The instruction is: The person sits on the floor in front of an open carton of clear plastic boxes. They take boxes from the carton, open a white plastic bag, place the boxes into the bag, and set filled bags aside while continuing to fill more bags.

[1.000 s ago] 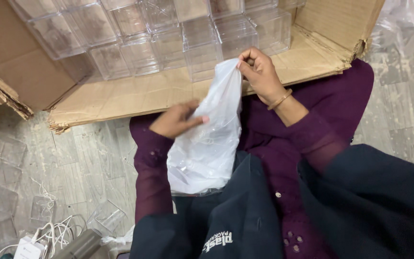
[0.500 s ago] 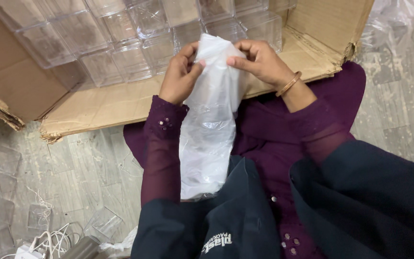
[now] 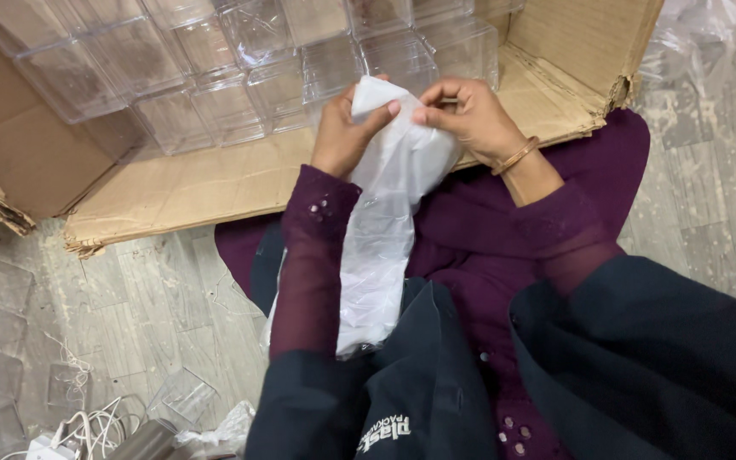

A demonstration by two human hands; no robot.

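A translucent white plastic bag (image 3: 381, 230) hangs down over my lap, held up by its top edge. My left hand (image 3: 347, 128) pinches the bag's upper left part, thumb on top. My right hand (image 3: 470, 115), with a thin gold bangle at the wrist, grips the upper right part beside it. Both hands are close together just over the front flap of an open cardboard box (image 3: 215, 179). Clear plastic containers (image 3: 240, 60) fill the box in rows behind my hands.
Purple cloth (image 3: 589, 170) spreads over my lap and the grey wood-pattern floor (image 3: 709, 170). Loose clear containers (image 3: 181, 396) and white cables (image 3: 78, 426) lie at the lower left. Crumpled clear plastic (image 3: 709, 21) sits at the top right.
My left hand rose from the bag's middle to its top edge beside my right hand. Both hands lifted the bag higher, toward the box.
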